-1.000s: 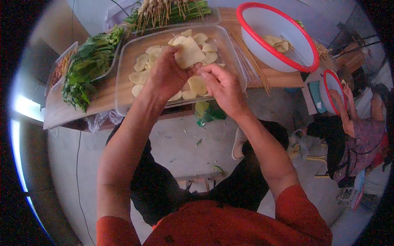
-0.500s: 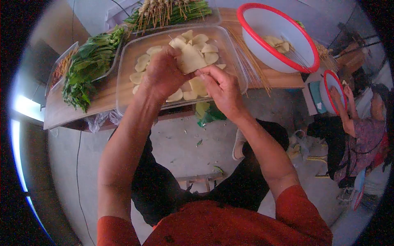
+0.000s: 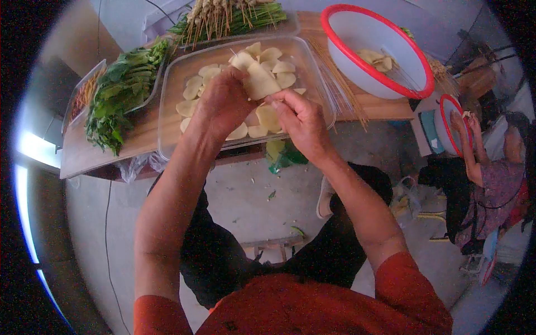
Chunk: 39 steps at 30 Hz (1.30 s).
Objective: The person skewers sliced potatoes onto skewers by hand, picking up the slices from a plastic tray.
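Note:
My left hand [image 3: 226,100] is closed around the edge of several pale yellow potato slices [image 3: 261,82], held above a clear plastic tray [image 3: 162,125]. A thin skewer tip [image 3: 233,52] pokes out past their upper left side. At the lower right corner of the slices, my right hand [image 3: 301,114] pinches the skewer's other end between thumb and fingers; most of the skewer is hidden by slices and fingers. More potato slices [image 3: 192,87] lie spread in the tray below both hands.
Loose skewers [image 3: 346,92] lie right of the tray. A red-rimmed basin [image 3: 365,78] holds skewered slices. Leafy greens [image 3: 120,89] fill a tray at left; skewered vegetables [image 3: 229,19] lie behind. At far right, another person's hands [image 3: 466,125] work over a red-rimmed bowl [image 3: 444,125].
The held slices and my left hand have shifted slightly down and right. My right hand has barely moved, and both grips look the same.

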Available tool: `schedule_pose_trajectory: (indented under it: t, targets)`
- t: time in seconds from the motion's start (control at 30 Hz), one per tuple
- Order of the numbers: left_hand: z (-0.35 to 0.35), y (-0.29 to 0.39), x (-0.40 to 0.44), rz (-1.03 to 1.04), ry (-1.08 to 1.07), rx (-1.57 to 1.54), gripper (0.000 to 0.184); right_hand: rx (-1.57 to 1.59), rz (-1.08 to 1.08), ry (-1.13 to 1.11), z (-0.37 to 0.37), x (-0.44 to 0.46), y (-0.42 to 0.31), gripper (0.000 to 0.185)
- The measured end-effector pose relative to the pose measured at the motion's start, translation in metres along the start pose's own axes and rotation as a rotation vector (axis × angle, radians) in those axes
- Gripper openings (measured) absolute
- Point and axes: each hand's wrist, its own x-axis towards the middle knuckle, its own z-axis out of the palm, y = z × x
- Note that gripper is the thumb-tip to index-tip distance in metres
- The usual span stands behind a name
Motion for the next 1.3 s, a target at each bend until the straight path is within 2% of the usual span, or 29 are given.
schedule_pose_trajectory:
  t: [0.27, 0.53, 0.6, 0.73, 0.83, 1.03, 1.3]
  targets:
    - [-0.006, -0.003, 0.002, -0.018, 0.027, -0.041, 0.043, 0.057, -0.074, 0.042, 0.003, 0.001, 0.008, 0.013]
    - [0.012, 0.001, 0.002, -0.019, 0.044, -0.095, 0.039, 0.064, -0.051, 0.018, 0.003, 0.002, 0.003, 0.014]
    - [0.029, 0.013, -0.004, -0.111, 0.206, -0.31, 0.039, 0.044, -0.05, 0.011, 0.002, 0.002, 0.002, 0.014]
    - [0.025, 0.009, -0.001, -0.079, 0.191, -0.303, 0.038, 0.041, -0.039, 0.01, 0.002, 0.003, 0.005, 0.014]
    - [0.023, 0.006, -0.001, -0.017, 0.16, -0.148, 0.038, 0.033, -0.045, 0.017, 0.003, 0.003, 0.006, 0.013]
    - [0.008, -0.001, 0.005, -0.028, 0.191, -0.217, 0.056, 0.048, -0.032, 0.013, 0.003, 0.003, 0.008, 0.013]
    - [0.01, 0.0, 0.004, -0.05, 0.208, -0.261, 0.026, 0.11, 0.004, 0.017, 0.004, 0.004, 0.011, 0.012]
